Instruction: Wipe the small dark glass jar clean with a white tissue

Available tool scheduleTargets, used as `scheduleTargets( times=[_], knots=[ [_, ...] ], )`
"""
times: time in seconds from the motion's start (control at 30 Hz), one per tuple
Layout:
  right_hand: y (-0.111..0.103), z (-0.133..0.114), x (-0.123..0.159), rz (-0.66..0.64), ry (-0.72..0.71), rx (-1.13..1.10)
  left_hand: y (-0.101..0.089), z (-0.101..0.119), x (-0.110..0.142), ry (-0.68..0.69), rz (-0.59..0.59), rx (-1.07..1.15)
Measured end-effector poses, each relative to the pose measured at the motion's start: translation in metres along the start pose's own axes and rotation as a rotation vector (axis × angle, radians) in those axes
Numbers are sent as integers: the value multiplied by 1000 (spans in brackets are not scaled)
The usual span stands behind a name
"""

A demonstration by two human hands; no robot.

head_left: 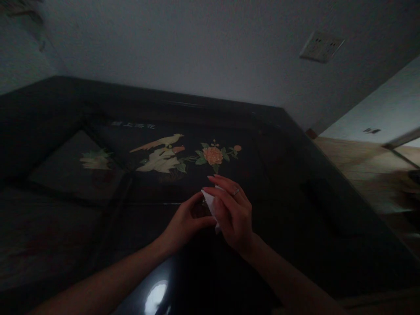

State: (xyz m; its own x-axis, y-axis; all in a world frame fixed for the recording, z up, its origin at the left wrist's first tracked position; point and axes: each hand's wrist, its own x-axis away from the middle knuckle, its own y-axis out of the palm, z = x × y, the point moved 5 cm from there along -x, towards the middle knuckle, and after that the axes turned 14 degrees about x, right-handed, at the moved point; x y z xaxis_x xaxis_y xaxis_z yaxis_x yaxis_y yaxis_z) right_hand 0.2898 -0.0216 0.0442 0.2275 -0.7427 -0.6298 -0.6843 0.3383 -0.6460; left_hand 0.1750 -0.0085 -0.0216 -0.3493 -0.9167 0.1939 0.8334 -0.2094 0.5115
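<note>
In the middle of the head view my two hands meet above a glossy black tabletop [282,210]. My right hand [234,212], with a ring on one finger, is closed on a folded white tissue [211,203]. Just beside it, my left hand [187,218] curves its fingers and thumb round a small dark object with a glint [204,202]. The tissue touches or covers part of that object, and in the dim light its kind cannot be made out.
An inlaid picture of a bird [164,141] and an orange flower [213,155] decorates the black surface beyond my hands. Behind stands a pale wall [183,48] with a socket plate [321,46]. Wooden flooring [348,157] shows at right. Reflections lie across the left side.
</note>
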Motion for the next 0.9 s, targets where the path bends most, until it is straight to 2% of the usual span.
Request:
scheduleTargets(
  times=[0.13,0.27,0.37,0.43,0.6,0.7,0.8,0.9],
  knots=[
    [1,19,-5,-28,302,-289,1,-1,0,-25,-4,58],
    [18,43,0,-127,679,-575,3,-1,1,-43,-23,62],
    [22,50,5,-98,784,-596,3,0,1,-42,-20,75],
    [18,45,5,-70,691,-563,2,0,1,-46,-24,82],
    [-1,9,-1,-2,143,-140,-1,0,0,-24,3,44],
    [-2,-3,0,-1,-40,54,-1,1,0,2,7,-2],
    [0,-6,1,16,-99,78,0,3,-1,28,-1,-9],
    [-1,2,-1,43,19,-49,0,0,0,4,1,-26]
  ],
)
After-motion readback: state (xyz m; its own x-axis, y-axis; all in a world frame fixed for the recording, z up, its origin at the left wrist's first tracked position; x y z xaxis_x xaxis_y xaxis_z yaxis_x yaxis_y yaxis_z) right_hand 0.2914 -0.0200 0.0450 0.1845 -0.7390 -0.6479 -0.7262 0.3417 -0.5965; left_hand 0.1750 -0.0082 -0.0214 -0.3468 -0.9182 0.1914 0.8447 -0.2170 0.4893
